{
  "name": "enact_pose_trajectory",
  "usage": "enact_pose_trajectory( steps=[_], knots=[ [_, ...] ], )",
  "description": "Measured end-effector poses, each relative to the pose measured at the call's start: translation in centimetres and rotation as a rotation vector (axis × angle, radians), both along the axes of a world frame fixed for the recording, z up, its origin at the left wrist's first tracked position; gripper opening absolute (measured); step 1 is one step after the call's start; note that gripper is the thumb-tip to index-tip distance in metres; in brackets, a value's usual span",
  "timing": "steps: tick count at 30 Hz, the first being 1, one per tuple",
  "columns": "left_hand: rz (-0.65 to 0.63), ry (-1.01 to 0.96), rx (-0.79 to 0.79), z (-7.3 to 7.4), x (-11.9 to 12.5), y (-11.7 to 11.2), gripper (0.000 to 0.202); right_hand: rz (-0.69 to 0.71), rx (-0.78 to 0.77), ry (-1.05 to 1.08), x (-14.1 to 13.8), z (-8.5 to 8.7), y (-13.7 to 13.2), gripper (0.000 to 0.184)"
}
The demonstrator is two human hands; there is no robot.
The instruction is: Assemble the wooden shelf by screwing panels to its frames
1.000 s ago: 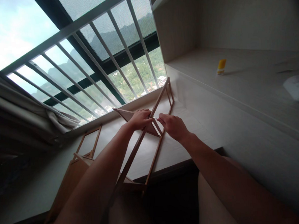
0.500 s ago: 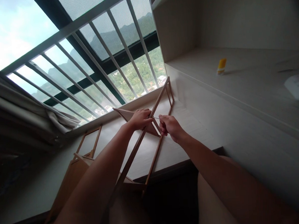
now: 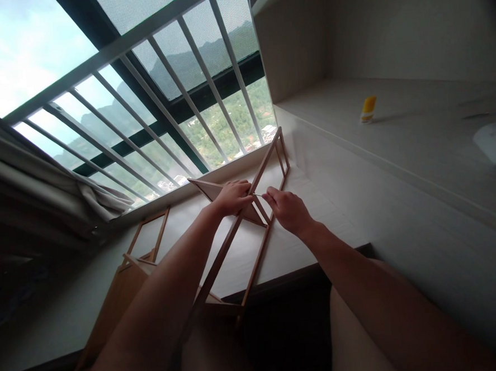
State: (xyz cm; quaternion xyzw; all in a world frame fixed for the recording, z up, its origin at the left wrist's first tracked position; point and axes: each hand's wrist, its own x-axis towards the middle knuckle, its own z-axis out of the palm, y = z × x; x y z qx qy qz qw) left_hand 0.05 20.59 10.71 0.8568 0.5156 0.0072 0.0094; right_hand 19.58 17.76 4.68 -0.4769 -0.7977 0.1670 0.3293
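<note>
A brown wooden frame with slim bars slants across the white ledge, leaning from my lap towards the window. My left hand is closed around it where a triangular-looking wooden panel meets the long bar. On the other side of that bar, my right hand is curled shut on a thin metal rod that looks like a hex key. The rod's far end reaches the bar beside my left thumb. Its rear part is hidden in my right fist.
A second wooden piece with a brown panel stands at the left, by the grey curtain. White railings cross the window. On the raised shelf at right are a yellow-capped small bottle and a white object.
My right hand has shifted slightly right, away from the bar, and turned a little at the wrist. More of the metal rod's tip area shows. My left hand and the frame stay put.
</note>
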Motion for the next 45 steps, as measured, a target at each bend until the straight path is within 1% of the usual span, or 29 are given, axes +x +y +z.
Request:
enact_pose_trajectory(
  steps=[9,12,14,16,19,20,21,22,24,27,30,33,36,40,45],
  knots=[
    [0.008,0.001,0.001,0.0,-0.1,0.0,0.027,-0.020,0.039,-0.067,0.1,0.1,0.1,0.033],
    [0.000,-0.007,-0.001,0.0,-0.1,0.0,0.026,-0.006,0.053,-0.029,0.1,0.2,0.1,0.030],
    [-0.004,-0.010,0.000,0.0,-0.2,0.0,0.025,-0.002,0.024,0.056,-0.1,-0.1,0.1,0.030],
    [-0.004,-0.008,0.004,-0.1,-0.2,0.1,0.025,0.035,-0.101,0.227,-0.6,-0.6,0.1,0.035],
    [-0.005,0.005,0.009,-0.2,-0.2,0.1,0.027,0.161,-0.416,0.537,-1.5,-1.4,0.3,0.040],
    [-0.004,0.010,0.010,-0.2,-0.2,0.2,0.027,0.191,-0.487,0.605,-1.7,-1.6,0.3,0.041],
    [-0.003,0.014,0.010,-0.2,-0.2,0.2,0.027,0.202,-0.515,0.640,-1.8,-1.7,0.4,0.041],
    [-0.002,0.016,0.010,-0.2,-0.1,0.2,0.027,0.193,-0.498,0.648,-1.8,-1.7,0.4,0.041],
    [0.000,0.015,0.011,-0.1,-0.1,0.1,0.026,0.129,-0.379,0.600,-1.5,-1.6,0.4,0.041],
    [-0.003,-0.001,0.009,-0.1,0.0,0.0,0.026,0.021,-0.174,0.430,-0.8,-1.0,0.3,0.039],
    [-0.001,-0.013,0.008,-0.1,0.0,0.0,0.025,-0.008,-0.052,0.258,-0.3,-0.6,0.2,0.034],
    [0.006,-0.009,0.013,-0.1,-0.1,0.0,0.026,0.013,0.000,0.148,-0.1,-0.4,0.2,0.033],
    [0.009,-0.010,0.014,-0.1,-0.1,0.0,0.026,0.019,0.019,0.083,-0.2,-0.4,0.3,0.034],
    [0.014,-0.006,0.011,-0.1,0.0,0.0,0.026,0.005,0.030,0.018,-0.1,-0.3,0.3,0.034],
    [0.003,0.008,0.010,-0.1,-0.1,0.1,0.027,0.016,0.066,0.002,0.3,-0.1,0.3,0.027]
  ],
)
